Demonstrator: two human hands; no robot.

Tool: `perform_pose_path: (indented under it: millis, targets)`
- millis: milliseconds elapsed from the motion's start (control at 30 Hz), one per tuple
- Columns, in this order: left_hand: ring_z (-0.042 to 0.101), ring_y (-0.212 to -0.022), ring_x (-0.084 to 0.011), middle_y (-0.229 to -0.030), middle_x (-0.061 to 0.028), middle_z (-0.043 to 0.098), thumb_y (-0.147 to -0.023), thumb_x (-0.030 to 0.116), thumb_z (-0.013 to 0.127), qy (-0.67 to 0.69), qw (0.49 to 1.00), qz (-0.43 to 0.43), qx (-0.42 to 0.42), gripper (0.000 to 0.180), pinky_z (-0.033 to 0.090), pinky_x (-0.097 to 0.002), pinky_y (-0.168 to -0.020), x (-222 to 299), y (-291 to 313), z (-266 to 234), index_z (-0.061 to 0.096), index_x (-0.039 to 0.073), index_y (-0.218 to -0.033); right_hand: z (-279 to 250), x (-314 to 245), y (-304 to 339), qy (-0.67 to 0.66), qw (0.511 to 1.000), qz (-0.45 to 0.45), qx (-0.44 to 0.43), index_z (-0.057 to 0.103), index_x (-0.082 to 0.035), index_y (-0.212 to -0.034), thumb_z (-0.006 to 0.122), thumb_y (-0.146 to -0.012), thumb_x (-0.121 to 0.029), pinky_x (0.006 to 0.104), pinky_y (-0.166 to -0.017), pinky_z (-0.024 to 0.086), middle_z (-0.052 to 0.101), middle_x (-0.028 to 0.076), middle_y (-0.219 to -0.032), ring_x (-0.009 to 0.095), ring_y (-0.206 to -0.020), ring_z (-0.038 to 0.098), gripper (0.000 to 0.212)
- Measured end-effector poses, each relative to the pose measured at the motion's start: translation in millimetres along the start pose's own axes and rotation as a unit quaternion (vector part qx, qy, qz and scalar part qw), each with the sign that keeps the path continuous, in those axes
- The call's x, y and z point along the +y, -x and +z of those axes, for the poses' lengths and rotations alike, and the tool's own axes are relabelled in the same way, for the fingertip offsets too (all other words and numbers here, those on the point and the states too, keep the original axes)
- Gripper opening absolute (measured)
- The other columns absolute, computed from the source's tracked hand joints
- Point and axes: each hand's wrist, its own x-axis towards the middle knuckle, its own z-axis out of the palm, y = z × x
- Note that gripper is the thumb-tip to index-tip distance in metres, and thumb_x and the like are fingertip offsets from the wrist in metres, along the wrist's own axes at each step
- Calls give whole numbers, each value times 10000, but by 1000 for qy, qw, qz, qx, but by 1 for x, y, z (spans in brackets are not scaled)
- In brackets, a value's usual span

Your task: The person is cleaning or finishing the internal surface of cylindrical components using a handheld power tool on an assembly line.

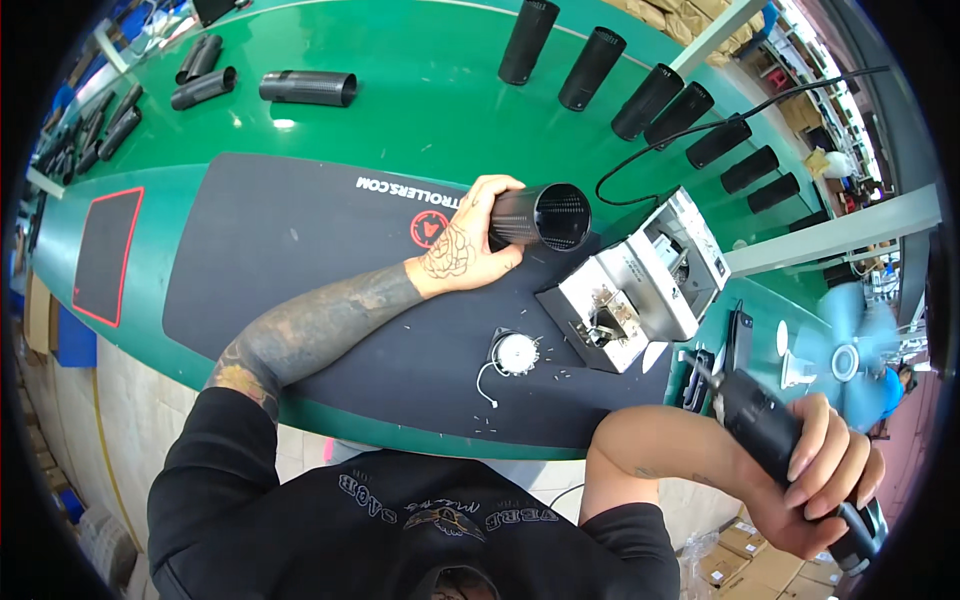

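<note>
My left hand [463, 245] is wrapped round a black perforated tube [518, 217] above the dark mat, its open end facing right. In my right hand [822, 475], off to the lower right, is a black electric screwdriver [760, 422] with its bit pointing up and left. A small round silver-white part [516, 353] with a short white cable lies on the mat between my arms, and several tiny screws [561, 377] are scattered around it. To the right of the tube stands a metal screw feeder [650, 290], with screws heaped in its front opening.
Several black tubes [592, 68] stand in a row along the back right of the green table [430, 75]; others lie at the back left. A black cable [690, 130] arches behind the feeder. A blue fan [845, 350] is at the right, near a white post [840, 235].
</note>
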Motion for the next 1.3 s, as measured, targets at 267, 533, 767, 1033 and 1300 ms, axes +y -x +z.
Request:
perform_pose_path:
  millis: [267,533,767,1033,1300]
  targets:
    - [516,-1057,-271,-1173,-119,490,-596,5,721,-41,997,59,-36,679,424,-357,-923,-4,-3,1,446,66,-1214,4,23,-8,92,968,217,-90,441,-122,-1063,662,-799,-94,290,-556,454,547,6,-748,132,-554,533,345]
    - [566,-995,-238,-1119,-85,546,-571,-17,763,58,995,79,-29,645,456,-328,-882,-9,-2,7,463,74,-1135,-8,21,-7,-110,974,198,9,428,-85,-1062,726,-790,-124,229,-517,457,573,-2,-711,105,-545,563,406]
    - [582,-976,-220,-1105,-81,566,-590,-14,765,38,995,90,-35,623,470,-321,-864,-9,-4,3,456,72,-1124,-2,18,-7,-89,994,68,9,450,-92,-1062,689,-781,-130,234,-533,471,574,-28,-684,85,-543,571,371]
    - [581,-977,-214,-1108,-84,562,-596,-26,759,87,992,83,-30,632,474,-319,-863,-5,-6,7,439,79,-1131,30,70,0,25,994,98,-42,437,-99,-1096,648,-805,-130,258,-540,433,538,-9,-682,108,-535,527,361]
    - [579,-979,-212,-1108,-81,558,-594,-40,754,88,993,76,-34,643,475,-312,-858,-4,-6,2,432,87,-1136,36,88,10,51,989,136,-36,427,-86,-1107,581,-835,-168,263,-544,412,491,-2,-674,104,-499,466,323]
